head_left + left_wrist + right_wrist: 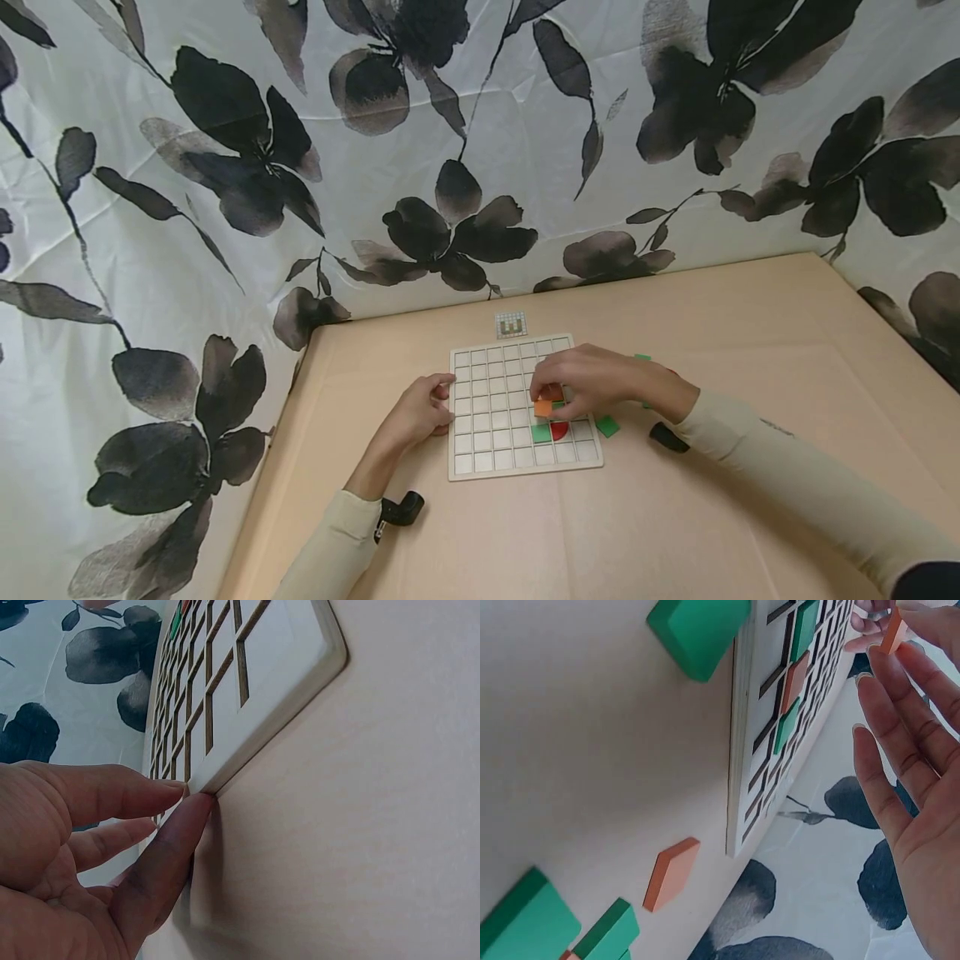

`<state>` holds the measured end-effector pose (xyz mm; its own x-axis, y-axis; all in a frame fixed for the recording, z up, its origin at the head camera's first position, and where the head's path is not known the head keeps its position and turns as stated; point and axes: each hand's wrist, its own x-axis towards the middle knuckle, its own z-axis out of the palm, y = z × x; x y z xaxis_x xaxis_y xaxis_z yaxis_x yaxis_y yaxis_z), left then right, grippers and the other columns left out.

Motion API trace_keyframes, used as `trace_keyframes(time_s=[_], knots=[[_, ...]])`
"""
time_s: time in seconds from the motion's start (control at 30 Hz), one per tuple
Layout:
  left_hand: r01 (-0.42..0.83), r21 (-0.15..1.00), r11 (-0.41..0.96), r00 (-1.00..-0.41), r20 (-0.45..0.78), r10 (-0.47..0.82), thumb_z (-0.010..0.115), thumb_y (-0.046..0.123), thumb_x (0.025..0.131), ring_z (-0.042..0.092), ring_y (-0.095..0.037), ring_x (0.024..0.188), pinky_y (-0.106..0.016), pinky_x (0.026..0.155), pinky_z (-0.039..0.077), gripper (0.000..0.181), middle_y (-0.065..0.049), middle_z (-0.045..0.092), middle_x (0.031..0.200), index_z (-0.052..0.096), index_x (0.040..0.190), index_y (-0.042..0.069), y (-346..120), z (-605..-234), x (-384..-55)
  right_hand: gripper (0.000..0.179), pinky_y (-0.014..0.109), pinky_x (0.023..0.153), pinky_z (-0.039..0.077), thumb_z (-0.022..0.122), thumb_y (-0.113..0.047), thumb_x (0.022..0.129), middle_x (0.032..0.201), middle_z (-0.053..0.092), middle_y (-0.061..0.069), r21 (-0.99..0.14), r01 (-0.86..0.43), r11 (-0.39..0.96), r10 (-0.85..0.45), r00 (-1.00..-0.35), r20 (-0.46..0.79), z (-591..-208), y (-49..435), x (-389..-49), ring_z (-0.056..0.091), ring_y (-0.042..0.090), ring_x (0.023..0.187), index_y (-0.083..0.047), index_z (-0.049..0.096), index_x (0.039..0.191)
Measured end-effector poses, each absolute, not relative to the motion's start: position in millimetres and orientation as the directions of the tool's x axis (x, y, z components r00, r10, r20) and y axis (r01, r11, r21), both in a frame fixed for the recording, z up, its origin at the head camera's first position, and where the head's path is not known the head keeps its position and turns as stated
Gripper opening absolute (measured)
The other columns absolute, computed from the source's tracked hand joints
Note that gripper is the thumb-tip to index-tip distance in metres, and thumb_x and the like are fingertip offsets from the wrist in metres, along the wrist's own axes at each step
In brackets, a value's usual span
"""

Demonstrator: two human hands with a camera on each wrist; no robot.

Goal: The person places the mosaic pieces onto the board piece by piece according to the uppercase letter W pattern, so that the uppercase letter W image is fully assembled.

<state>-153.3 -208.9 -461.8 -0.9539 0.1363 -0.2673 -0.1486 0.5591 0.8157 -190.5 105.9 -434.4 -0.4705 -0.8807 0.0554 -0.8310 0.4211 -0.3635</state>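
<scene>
A white square-grid board (480, 462) lies on the table. My left hand (415, 410) is at its left side, thumb and fingertips touching the edge; the left wrist view shows the thumb (169, 859) against the rim. Over the right part of the grid, my right hand (592, 379) pinches a small orange tile (892, 634) between thumb and fingers, the other fingers stretched out. Beneath and beside that hand, a green tile (541, 433) and a red piece (558, 431) sit in the grid. More green and orange tiles there are partly hidden by the hand.
A small pattern card (512, 324) lies behind the board. Right of the board are loose tiles, among them a green tile (607, 426) and an orange tile (671, 874); the right forearm covers some. A floral cloth (450, 108) hangs behind the table (480, 542).
</scene>
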Motion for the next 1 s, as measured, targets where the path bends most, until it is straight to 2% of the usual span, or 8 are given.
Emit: trace_keyframes(time_s=[0.37, 0.6, 0.83, 1.0], knots=[[-0.143, 0.808, 0.572, -0.957, -0.260, 0.127, 0.067, -0.018, 0.084, 0.055, -0.021, 0.084, -0.033, 0.062, 0.060, 0.070, -0.015, 0.047, 0.112, 0.049, 0.148, 0.001, -207.1, -460.4, -152.0, 0.022, 0.026, 0.077, 0.048, 0.074, -0.039, 0.090, 0.096, 0.061, -0.016, -0.329, -0.850, 0.411, -0.895, -0.444, 0.030, -439.5, 93.2, -190.7, 0.054, 0.003, 0.090, -0.028, 0.070, 0.108], [-0.141, 0.811, 0.568, -0.958, -0.257, 0.130, 0.066, -0.018, 0.084, 0.055, -0.020, 0.084, -0.033, 0.062, 0.060, 0.070, -0.016, 0.047, 0.112, 0.048, 0.148, 0.001, -206.7, -460.1, -152.5, 0.020, 0.024, 0.074, 0.045, 0.074, -0.039, 0.090, 0.094, 0.062, -0.012, -0.309, -0.875, 0.373, -0.910, -0.411, 0.064, -443.0, 86.6, -189.4, 0.051, 0.003, 0.086, -0.027, 0.070, 0.106], [-0.148, 0.814, 0.561, -0.954, -0.267, 0.136, 0.065, -0.019, 0.084, 0.055, -0.020, 0.084, -0.032, 0.061, 0.059, 0.070, -0.016, 0.046, 0.112, 0.048, 0.148, 0.000, -207.1, -460.1, -153.5, 0.018, 0.022, 0.070, 0.045, 0.076, -0.036, 0.088, 0.092, 0.064, -0.011, -0.297, -0.892, 0.340, -0.915, -0.386, 0.114, -443.9, 80.7, -185.5, 0.057, 0.006, 0.085, -0.025, 0.071, 0.102], [-0.151, 0.810, 0.567, -0.953, -0.272, 0.134, 0.066, -0.019, 0.084, 0.054, -0.020, 0.083, -0.031, 0.060, 0.059, 0.069, -0.016, 0.046, 0.111, 0.048, 0.148, 0.000, -206.9, -460.0, -154.1, 0.020, 0.022, 0.071, 0.046, 0.076, -0.038, 0.088, 0.093, 0.065, -0.011, -0.284, -0.895, 0.343, -0.916, -0.386, 0.109, -445.6, 75.9, -184.1, 0.054, 0.002, 0.086, -0.025, 0.072, 0.102]])
